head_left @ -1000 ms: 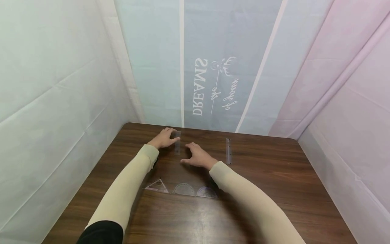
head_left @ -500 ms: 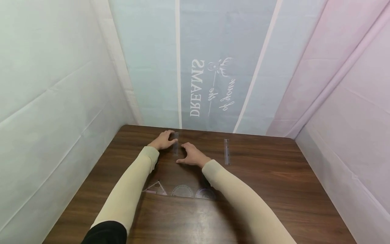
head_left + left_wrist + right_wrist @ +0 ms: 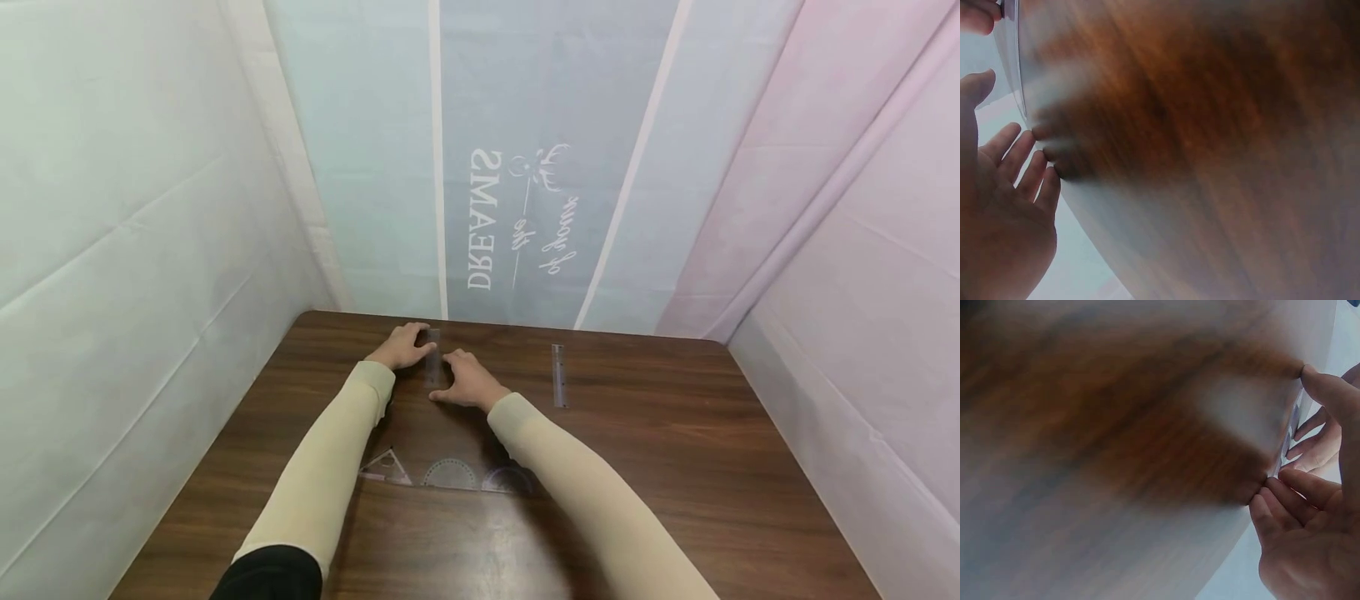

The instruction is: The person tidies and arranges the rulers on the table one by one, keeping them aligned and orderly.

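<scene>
A clear short ruler [image 3: 433, 371] lies lengthwise on the dark wooden table between my two hands. On its left my left hand [image 3: 405, 347] rests with thumb and fingers spread, the thumb by the ruler's edge. Its fingertips touch the table in the left wrist view, where part of the ruler [image 3: 1013, 62] shows. My right hand [image 3: 470, 381] is close on the other side, thumb and fingers wide apart. In the right wrist view its thumb and fingertips meet the table beside the ruler [image 3: 1287, 434]. Contact with the ruler itself is hard to tell.
A second clear ruler [image 3: 559, 377] lies farther right. Nearer me, a clear set square [image 3: 386, 478] and two protractors, one in the middle [image 3: 450, 475] and one at the right [image 3: 507, 481], form a row. Hanging cloth [image 3: 375, 208] borders the table's back and sides.
My right hand has shifted slightly left, closer to the ruler between the hands. My left hand stays beside that ruler. The head view has moved a little.
</scene>
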`<action>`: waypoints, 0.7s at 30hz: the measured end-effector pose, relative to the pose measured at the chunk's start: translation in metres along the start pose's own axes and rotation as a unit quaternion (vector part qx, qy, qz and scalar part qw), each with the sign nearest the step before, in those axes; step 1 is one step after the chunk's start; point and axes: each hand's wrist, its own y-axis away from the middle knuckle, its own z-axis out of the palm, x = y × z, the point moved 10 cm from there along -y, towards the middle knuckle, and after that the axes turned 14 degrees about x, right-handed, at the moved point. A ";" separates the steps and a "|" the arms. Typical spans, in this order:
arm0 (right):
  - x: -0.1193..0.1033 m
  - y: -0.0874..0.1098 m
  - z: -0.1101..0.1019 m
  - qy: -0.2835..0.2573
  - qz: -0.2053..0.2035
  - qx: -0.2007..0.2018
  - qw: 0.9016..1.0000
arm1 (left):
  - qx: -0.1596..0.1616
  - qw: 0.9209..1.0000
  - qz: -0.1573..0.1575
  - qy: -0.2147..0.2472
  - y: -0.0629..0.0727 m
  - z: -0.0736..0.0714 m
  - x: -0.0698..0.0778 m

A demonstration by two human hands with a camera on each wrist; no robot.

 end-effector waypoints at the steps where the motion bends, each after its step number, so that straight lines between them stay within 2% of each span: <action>1: -0.001 0.000 0.000 0.004 0.001 0.002 1.000 | 0.002 1.000 0.001 -0.001 0.000 0.000 0.000; 13: 0.001 -0.003 0.002 0.031 0.017 0.032 0.999 | 0.027 0.999 0.021 -0.026 -0.008 0.006 -0.008; 21: 0.004 -0.007 0.005 0.046 0.031 0.036 0.998 | 0.023 0.998 0.008 -0.050 -0.007 0.007 -0.004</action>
